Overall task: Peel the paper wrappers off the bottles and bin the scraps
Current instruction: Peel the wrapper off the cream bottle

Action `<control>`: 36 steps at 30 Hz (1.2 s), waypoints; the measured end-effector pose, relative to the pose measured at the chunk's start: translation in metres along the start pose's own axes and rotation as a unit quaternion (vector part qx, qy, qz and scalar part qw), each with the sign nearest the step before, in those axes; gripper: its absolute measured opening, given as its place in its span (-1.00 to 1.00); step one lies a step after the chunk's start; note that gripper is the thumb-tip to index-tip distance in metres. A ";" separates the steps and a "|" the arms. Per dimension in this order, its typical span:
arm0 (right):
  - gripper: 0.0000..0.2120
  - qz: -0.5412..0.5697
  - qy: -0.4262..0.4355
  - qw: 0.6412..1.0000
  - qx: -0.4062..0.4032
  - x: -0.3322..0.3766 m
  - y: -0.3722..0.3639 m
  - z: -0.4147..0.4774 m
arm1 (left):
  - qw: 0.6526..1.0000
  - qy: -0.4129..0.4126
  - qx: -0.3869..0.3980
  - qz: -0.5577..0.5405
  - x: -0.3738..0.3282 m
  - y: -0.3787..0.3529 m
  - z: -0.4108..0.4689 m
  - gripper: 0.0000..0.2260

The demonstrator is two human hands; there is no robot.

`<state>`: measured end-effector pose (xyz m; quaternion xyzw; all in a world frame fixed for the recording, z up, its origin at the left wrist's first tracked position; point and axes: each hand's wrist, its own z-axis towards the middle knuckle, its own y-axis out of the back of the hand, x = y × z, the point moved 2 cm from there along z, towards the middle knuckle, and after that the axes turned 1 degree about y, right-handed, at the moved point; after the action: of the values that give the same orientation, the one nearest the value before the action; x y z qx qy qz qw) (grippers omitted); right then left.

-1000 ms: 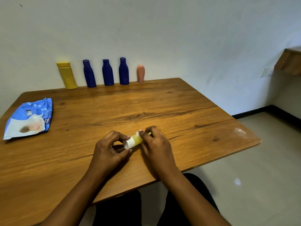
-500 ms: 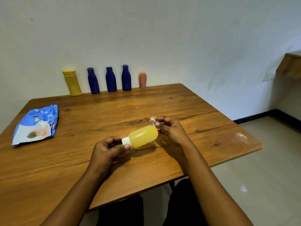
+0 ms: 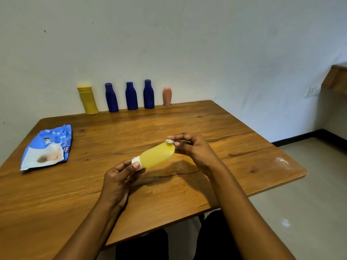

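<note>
A small translucent yellow bottle (image 3: 156,155) with a white cap is held tilted above the wooden table (image 3: 206,128). My left hand (image 3: 120,177) pinches its cap end. My right hand (image 3: 191,149) is at the bottle's upper end and pinches a small crumpled white paper scrap (image 3: 170,141) between thumb and fingertips. The bottle's body looks bare of any wrapper. Against the wall at the table's back stand a yellow bottle (image 3: 87,100), three dark blue bottles (image 3: 130,95) and a small pink bottle (image 3: 167,96).
A blue and white plastic packet (image 3: 47,148) lies flat on the table's left side. A whitish smear (image 3: 281,161) marks the right front corner. My dark-clothed legs are under the near edge. No bin is in view.
The bottle came up off the table from between both hands and now shows its full length. My right hand drew away to the bottle's far end with the paper scrap.
</note>
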<state>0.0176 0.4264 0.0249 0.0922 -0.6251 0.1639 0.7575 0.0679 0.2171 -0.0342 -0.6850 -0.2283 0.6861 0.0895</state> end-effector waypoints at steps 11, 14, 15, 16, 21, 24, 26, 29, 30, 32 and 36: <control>-0.63 -0.188 0.254 0.910 -0.270 -0.024 -0.055 -0.037 | 0.995 0.046 -0.037 -0.084 0.002 0.000 -0.002 -0.93; -0.62 -0.265 0.287 0.881 -0.266 -0.028 -0.062 -0.040 | 0.996 0.039 -0.026 -0.079 0.001 -0.001 -0.003 -0.80; -0.62 -0.291 0.294 0.876 -0.247 -0.030 -0.066 -0.041 | 0.995 0.046 -0.027 -0.083 -0.001 -0.003 -0.004 -0.71; -0.61 -0.319 0.297 0.872 -0.222 -0.033 -0.071 -0.042 | 0.996 0.046 -0.029 -0.077 0.000 -0.002 -0.002 -0.66; -0.60 -0.356 0.315 0.847 -0.239 -0.029 -0.063 -0.036 | 0.996 0.050 -0.021 -0.065 -0.001 0.000 -0.002 -0.48; -0.69 -0.326 0.318 0.861 -0.227 -0.010 -0.046 -0.020 | 0.998 0.040 -0.014 -0.044 0.000 0.002 0.000 -0.31; -0.73 -0.265 0.272 0.903 -0.201 -0.002 -0.037 -0.010 | 0.999 0.031 -0.012 -0.035 -0.001 0.002 0.000 -0.17; -0.73 -0.148 0.169 0.963 -0.148 0.004 -0.022 0.003 | 0.999 0.029 0.002 -0.026 -0.003 0.000 -0.003 -0.20; -0.74 -0.113 0.140 0.976 -0.123 0.006 -0.017 0.006 | 0.999 0.032 0.011 -0.022 -0.002 -0.001 -0.003 -0.26; -0.78 -0.037 0.067 0.995 -0.058 0.009 -0.010 0.012 | 0.999 0.039 0.032 -0.016 -0.003 -0.002 -0.005 -0.35; -0.77 -0.051 -0.064 0.992 0.093 0.013 0.002 0.016 | 0.997 0.048 0.052 0.015 -0.003 -0.002 -0.008 -0.32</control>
<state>0.0041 0.4246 0.0411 0.2043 -0.6489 0.1767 0.7113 0.0752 0.2189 -0.0299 -0.7148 -0.1770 0.6648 0.1256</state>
